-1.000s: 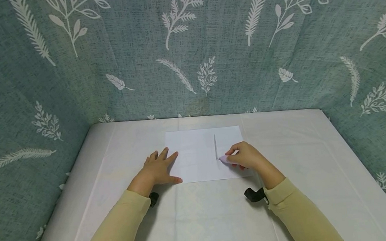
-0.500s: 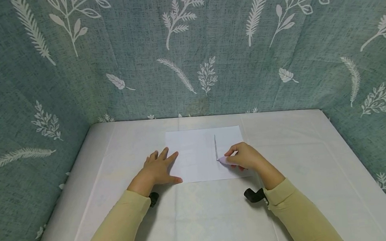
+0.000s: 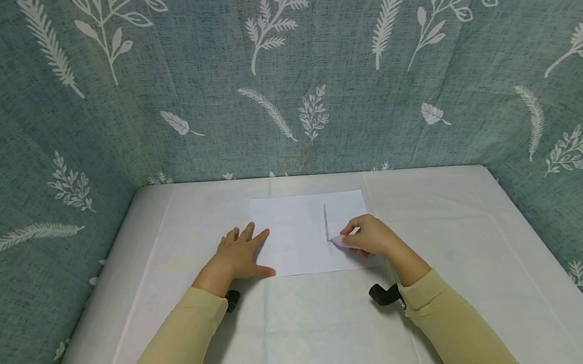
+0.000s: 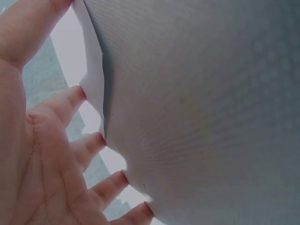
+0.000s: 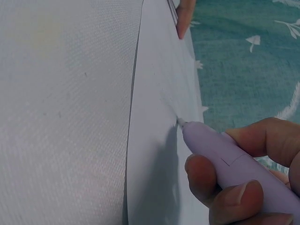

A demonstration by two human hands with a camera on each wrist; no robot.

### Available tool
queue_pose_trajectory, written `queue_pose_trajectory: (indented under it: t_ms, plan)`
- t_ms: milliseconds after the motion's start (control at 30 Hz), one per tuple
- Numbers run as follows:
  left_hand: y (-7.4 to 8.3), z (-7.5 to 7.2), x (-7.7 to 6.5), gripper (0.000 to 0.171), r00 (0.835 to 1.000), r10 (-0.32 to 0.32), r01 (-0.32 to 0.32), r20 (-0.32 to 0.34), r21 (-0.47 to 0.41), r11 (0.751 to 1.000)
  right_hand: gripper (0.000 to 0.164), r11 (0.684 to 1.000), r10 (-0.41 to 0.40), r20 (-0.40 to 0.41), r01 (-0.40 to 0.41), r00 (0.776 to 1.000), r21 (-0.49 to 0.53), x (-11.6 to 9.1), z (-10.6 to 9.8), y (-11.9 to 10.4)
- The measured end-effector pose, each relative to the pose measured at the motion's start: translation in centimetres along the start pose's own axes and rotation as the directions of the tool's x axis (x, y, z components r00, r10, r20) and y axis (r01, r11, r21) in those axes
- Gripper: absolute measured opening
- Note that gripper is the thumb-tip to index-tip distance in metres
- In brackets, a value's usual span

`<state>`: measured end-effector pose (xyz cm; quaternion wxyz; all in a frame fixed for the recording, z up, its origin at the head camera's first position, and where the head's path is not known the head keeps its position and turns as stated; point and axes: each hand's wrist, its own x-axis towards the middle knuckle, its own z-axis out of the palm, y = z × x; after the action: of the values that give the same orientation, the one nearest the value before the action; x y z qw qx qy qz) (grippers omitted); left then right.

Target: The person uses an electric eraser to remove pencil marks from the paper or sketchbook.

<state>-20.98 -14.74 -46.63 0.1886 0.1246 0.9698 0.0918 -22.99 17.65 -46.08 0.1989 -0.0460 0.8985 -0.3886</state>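
Observation:
A white sheet of paper (image 3: 296,234) lies on the table with a dark straight line (image 3: 325,220) drawn on its right half. My right hand (image 3: 373,235) pinches a thick lilac pen (image 5: 225,159) between thumb and fingers. The pen's tip touches the paper at the near end of the line. My left hand (image 3: 240,256) rests with spread fingers over the paper's left edge. In the left wrist view, its fingertips (image 4: 96,139) press along that edge, and the sheet lifts slightly between them.
A white cloth covers the table (image 3: 306,333). Green fabric (image 3: 205,49) with white leaf prints stands behind it and at both sides. A black wrist-worn device (image 3: 384,294) sits under the right wrist, another (image 3: 232,300) by the left.
The pen tip shifts very slightly around the near end of the line, which looks a little darker. My left hand stays in place.

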Motion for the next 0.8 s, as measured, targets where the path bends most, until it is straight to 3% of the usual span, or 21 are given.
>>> queue_pose_trajectory:
  t_ms: [800]
  plan:
    - [-0.11,-0.08,0.03,0.105,1.0,0.009,-0.009,0.008,-0.004,1.0,0.021,1.0,-0.011,0.012,0.011,1.0,-0.009,0.13,-0.03,-0.12]
